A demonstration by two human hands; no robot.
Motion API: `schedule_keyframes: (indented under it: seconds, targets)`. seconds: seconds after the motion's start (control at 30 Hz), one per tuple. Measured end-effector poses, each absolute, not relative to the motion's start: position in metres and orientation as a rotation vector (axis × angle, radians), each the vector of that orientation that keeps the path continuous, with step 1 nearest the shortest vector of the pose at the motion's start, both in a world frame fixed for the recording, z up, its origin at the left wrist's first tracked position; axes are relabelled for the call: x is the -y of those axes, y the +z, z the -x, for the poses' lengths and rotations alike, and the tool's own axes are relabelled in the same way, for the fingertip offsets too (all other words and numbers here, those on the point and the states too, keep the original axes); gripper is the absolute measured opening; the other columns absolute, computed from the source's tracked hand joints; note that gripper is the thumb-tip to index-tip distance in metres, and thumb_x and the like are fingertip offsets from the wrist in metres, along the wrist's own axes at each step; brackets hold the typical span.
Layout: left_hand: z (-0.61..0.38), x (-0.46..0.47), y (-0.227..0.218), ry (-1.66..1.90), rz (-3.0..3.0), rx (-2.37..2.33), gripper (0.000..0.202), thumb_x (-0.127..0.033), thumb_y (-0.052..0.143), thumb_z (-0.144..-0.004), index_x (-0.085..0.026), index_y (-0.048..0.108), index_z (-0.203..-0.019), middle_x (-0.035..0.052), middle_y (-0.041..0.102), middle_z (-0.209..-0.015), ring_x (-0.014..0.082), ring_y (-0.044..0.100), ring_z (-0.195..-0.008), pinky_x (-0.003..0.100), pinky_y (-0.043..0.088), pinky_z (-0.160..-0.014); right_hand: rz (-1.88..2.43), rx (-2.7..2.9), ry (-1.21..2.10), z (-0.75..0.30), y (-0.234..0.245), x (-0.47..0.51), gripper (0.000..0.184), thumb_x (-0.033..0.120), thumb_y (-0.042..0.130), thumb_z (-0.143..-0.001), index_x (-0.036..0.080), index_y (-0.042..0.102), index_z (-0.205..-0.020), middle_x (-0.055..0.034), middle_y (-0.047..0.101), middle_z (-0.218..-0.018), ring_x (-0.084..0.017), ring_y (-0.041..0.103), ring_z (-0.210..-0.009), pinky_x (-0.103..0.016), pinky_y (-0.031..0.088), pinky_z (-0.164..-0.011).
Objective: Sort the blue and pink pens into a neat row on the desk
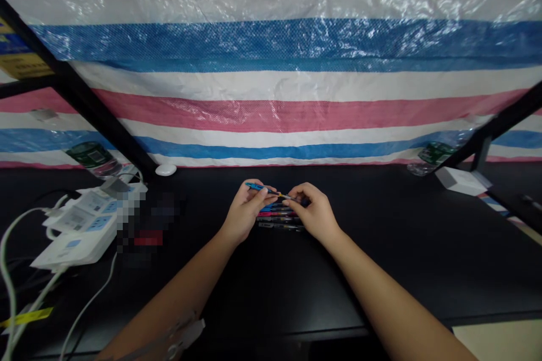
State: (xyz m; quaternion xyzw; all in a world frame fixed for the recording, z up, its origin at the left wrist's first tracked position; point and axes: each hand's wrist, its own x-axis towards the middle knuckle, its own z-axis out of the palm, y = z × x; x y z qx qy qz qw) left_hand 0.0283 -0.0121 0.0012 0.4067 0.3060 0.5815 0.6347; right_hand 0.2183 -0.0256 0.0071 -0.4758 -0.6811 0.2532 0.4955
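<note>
Head view, and look at this: the left hand (245,211) has a blue pen (262,187) pinched up above a row of pens (279,218) lying on the black tabletop (271,287). The right hand (313,213) sits right at the pen's tip, but can't tell if those fingertips (291,199) are gripping it. Both hands cover part of the row! Tabletop runs off right toward a white box (459,180); left, a power strip (87,225) beside a pixelated, unreadable patch (144,220).
</note>
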Motion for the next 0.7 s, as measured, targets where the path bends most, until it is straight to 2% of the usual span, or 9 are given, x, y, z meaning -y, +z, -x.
schedule_keyframes:
  seconds: [0.2,0.47,0.7]
  targets:
    - [-0.022,0.005,0.000,1.438,-0.883,-0.719,0.026,-0.026,0.078,-0.084,-0.021,0.057,-0.098,0.0052,0.075,-0.096,0.0194,0.072,-0.098,0.041,0.055,-0.098,1.184,1.620,0.539,-0.225,0.009,0.022,0.011,0.027,0.077,-0.084,0.021,0.068,-0.084,-0.0032,0.065,-0.082,-0.019,0.059,-0.074,-0.033,0.048,-0.071]
    - [-0.028,0.011,0.000,1.329,-0.943,-0.721,0.028,-0.028,0.080,-0.082,-0.019,0.059,-0.097,0.0051,0.076,-0.095,0.0193,0.073,-0.096,0.040,0.055,-0.097,1.094,1.684,0.590,-0.218,0.008,0.027,0.010,0.025,0.076,-0.086,0.020,0.067,-0.084,-0.0025,0.065,-0.082,-0.018,0.059,-0.076,-0.030,0.047,-0.070]
    - [-0.028,0.014,-0.005,1.206,-1.028,-0.780,0.025,-0.025,0.084,-0.076,-0.017,0.070,-0.095,0.0058,0.076,-0.101,0.0196,0.071,-0.097,0.035,0.054,-0.093,1.073,1.674,0.681,-0.210,0.009,0.032,0.011,0.029,0.076,-0.087,0.021,0.070,-0.085,-0.0035,0.069,-0.085,-0.018,0.062,-0.079,-0.030,0.047,-0.073]
